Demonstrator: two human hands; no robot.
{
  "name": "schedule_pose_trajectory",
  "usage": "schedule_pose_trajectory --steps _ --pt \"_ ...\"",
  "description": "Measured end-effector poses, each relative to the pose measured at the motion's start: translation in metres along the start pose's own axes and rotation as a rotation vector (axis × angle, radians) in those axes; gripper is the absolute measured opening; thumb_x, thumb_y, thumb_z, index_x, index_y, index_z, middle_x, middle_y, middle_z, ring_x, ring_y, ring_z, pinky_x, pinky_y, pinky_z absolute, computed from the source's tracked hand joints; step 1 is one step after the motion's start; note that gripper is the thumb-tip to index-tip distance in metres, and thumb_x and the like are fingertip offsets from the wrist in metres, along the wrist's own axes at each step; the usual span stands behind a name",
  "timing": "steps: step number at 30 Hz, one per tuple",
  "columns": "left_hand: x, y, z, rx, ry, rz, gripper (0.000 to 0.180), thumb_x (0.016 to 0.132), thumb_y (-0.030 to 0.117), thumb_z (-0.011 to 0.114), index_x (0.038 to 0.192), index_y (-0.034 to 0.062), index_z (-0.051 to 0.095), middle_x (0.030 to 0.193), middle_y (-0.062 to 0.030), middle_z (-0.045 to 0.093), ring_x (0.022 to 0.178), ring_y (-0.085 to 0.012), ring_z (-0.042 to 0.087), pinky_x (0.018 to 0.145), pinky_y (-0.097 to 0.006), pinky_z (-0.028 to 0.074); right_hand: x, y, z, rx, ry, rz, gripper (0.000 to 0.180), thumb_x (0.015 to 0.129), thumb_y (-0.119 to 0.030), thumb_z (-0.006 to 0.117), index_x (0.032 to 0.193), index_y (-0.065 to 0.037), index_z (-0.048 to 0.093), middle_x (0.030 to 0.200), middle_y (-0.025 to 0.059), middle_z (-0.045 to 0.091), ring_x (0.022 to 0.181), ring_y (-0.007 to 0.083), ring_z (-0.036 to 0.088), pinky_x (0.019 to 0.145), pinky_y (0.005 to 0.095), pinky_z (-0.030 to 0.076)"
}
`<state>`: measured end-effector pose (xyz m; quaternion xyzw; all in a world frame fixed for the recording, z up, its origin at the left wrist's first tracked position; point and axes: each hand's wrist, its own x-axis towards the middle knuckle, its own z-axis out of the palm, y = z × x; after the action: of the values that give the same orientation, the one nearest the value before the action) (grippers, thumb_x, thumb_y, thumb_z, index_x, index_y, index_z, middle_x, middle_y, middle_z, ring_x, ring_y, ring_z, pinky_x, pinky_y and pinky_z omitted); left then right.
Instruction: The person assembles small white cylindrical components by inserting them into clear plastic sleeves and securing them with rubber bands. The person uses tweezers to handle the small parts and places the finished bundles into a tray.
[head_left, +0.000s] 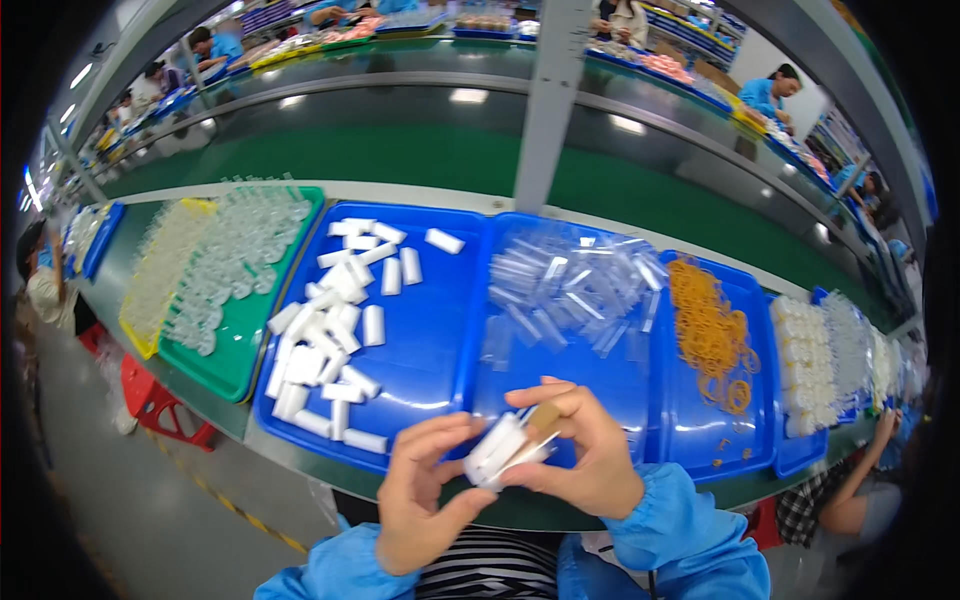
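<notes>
In front of my body, both hands hold a small white plastic part (495, 452) with a tan piece (541, 421) at its upper right. Thin pale edges stick out beside the tan piece; blur hides their detail. My left hand (425, 490) has its thumb and fingers closed round the lower left side. My right hand (590, 455) pinches the right end between thumb and fingers. Just beyond the hands, a blue tray (430, 330) holds white cylindrical pieces (325, 350). Beside it, another blue tray (610, 395) carries clear flat plastic pieces (570, 285).
Orange-yellow rubber bands (710, 320) lie in a blue tray (690, 440) to the right, with stacked white parts (803, 360) farther along. At left, clear parts (235, 245) fill a green tray (235, 365). A grey post (548, 120) rises behind the trays. A red stool (160, 400) stands at left.
</notes>
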<state>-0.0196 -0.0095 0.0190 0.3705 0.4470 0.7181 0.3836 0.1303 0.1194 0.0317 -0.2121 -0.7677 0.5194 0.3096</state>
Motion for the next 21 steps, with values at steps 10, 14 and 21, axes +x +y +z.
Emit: schedule_pose_trajectory --steps 10,14,21 --pt "0.008 0.002 -0.015 0.028 -0.159 -0.156 0.031 0.092 -0.004 0.064 0.123 -0.0046 0.059 0.139 -0.0247 0.05 0.125 -0.0313 0.056 0.106 -0.044 0.048 0.01 -0.005 -0.057 -0.524 0.122 -0.159 0.019 0.082 -0.014 0.076 0.098 -0.006 0.069 0.101 0.0088 0.069 0.098 0.0289 0.062 0.085 0.0388 0.048" --pt "0.008 -0.002 -0.012 -0.065 -0.11 -0.255 0.03 0.094 0.001 0.064 0.123 -0.0036 0.061 0.138 -0.0236 0.053 0.124 -0.0311 0.056 0.104 -0.043 0.048 0.013 0.036 -0.1 -1.099 0.336 -0.043 0.018 0.083 -0.016 0.074 0.096 -0.006 0.068 0.089 0.0094 0.067 0.084 0.0298 0.06 0.075 0.0408 0.045" --pt "0.006 -0.006 -0.009 -0.095 -0.086 -0.306 0.028 0.093 0.001 0.065 0.121 -0.004 0.061 0.137 -0.0218 0.053 0.124 -0.0285 0.056 0.103 -0.042 0.05 0.008 0.038 -0.08 -1.318 0.135 0.074 0.03 0.076 -0.015 0.076 0.103 -0.005 0.068 0.087 0.0075 0.065 0.082 0.0244 0.06 0.075 0.0388 0.043"
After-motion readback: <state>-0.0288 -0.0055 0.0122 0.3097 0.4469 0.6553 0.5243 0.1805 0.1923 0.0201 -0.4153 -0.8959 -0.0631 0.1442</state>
